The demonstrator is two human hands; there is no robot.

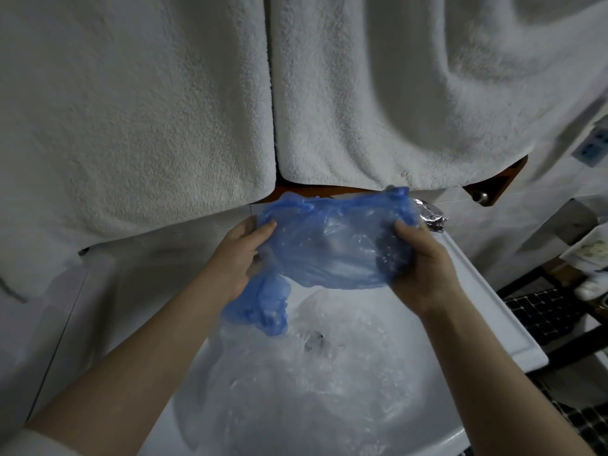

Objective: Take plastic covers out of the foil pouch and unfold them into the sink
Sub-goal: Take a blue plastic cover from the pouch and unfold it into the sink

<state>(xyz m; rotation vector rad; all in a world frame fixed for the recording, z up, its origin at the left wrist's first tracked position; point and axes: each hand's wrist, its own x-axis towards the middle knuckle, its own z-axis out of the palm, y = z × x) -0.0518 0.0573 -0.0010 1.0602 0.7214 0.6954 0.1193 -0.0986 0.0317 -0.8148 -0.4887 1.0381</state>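
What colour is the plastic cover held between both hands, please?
Translucent blue plastic cover, seen in the head view.

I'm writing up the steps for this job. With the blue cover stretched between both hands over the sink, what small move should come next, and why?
Probably let it drop into the sink. The blue cover is already spread between the left hand and right hand, directly above the basin, where clear plastic already lies. A bunched blue tail hangs under the left hand, so a shake first may help.

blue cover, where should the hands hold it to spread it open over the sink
Best by its gathered rim, I'd say. The blue cover hangs stretched between the left hand and right hand, each pinching an end from outside. A bunched tail droops below the left hand, so shifting that hand along the rim should free it above the sink.
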